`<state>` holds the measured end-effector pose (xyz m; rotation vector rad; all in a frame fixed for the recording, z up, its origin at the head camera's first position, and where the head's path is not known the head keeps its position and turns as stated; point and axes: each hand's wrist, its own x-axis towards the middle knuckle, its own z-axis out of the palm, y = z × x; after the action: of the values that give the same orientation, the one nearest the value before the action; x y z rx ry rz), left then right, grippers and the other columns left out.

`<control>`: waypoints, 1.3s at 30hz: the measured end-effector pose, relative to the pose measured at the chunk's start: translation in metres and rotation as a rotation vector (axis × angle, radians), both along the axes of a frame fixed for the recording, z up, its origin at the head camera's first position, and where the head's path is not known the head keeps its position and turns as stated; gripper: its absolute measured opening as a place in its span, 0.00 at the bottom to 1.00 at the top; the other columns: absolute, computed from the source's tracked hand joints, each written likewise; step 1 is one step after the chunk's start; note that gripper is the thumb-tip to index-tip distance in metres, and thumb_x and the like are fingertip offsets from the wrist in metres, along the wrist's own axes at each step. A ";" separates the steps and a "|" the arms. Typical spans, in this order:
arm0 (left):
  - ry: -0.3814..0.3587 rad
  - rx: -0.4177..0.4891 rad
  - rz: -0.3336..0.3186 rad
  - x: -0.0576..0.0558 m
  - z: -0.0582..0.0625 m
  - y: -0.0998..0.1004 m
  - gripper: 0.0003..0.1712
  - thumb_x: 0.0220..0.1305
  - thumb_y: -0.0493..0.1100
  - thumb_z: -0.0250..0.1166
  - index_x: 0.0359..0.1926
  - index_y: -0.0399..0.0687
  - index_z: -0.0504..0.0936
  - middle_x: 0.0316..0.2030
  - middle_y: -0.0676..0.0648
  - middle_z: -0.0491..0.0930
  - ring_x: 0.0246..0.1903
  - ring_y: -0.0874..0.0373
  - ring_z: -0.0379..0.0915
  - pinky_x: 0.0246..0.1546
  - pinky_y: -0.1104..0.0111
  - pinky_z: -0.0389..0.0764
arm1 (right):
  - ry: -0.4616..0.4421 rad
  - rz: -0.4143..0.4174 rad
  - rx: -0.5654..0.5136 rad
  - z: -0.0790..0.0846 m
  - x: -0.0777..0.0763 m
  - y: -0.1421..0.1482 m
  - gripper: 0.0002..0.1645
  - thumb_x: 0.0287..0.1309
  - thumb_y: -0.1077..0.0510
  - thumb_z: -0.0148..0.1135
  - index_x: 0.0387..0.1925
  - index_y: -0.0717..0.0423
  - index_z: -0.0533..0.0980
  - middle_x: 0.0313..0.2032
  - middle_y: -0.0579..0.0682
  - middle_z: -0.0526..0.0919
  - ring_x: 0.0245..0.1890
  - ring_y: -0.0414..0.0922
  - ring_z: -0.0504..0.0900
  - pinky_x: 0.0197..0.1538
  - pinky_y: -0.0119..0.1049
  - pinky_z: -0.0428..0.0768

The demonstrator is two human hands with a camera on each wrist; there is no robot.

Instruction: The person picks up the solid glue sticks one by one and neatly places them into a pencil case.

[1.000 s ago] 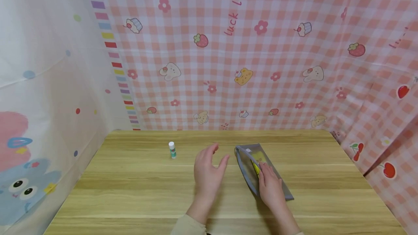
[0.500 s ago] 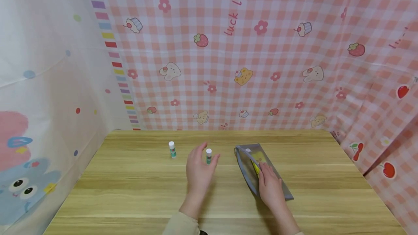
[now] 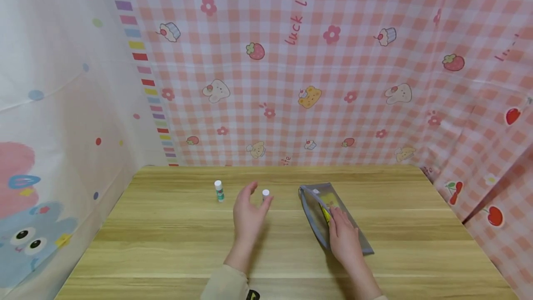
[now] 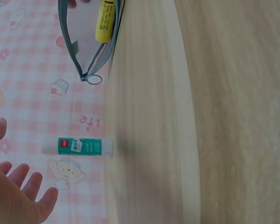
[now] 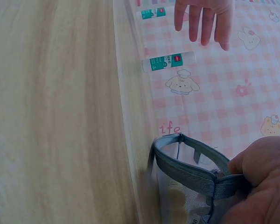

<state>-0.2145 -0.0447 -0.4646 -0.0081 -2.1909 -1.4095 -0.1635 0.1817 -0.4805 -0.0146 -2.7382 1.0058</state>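
There's a decent stretch of table point(image 3: 287, 265) between the left hand's point(image 3: 248, 214) thumb and the mesh pouch point(image 5: 189, 176), whose mouth gapes; the table's back edge sits past the fingertips. Left fingers are out, thumb well apart, upright glue stick point(image 4: 79, 146) just beyond, untouched. Second glue stick point(image 3: 219, 191) is left of them. Right hand point(image 3: 345, 237) pinches the pouch rim.

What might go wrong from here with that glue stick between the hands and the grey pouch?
The left hand is close beside the upright glue stick, so a small bump might topple it. If the right hand loosens its grip on the rim, the grey pouch may sag shut.
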 end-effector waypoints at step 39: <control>-0.197 0.236 -0.115 -0.020 -0.027 -0.004 0.32 0.54 0.36 0.75 0.60 0.34 0.75 0.51 0.38 0.81 0.50 0.41 0.77 0.56 0.52 0.77 | -0.033 0.004 -0.013 0.001 -0.001 -0.002 0.24 0.73 0.65 0.44 0.66 0.72 0.66 0.66 0.72 0.64 0.67 0.70 0.60 0.62 0.78 0.51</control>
<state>-0.2344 -0.0487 -0.4912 0.0942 -2.1934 -1.7948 -0.1643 0.1799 -0.4790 -0.0277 -2.7626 1.0336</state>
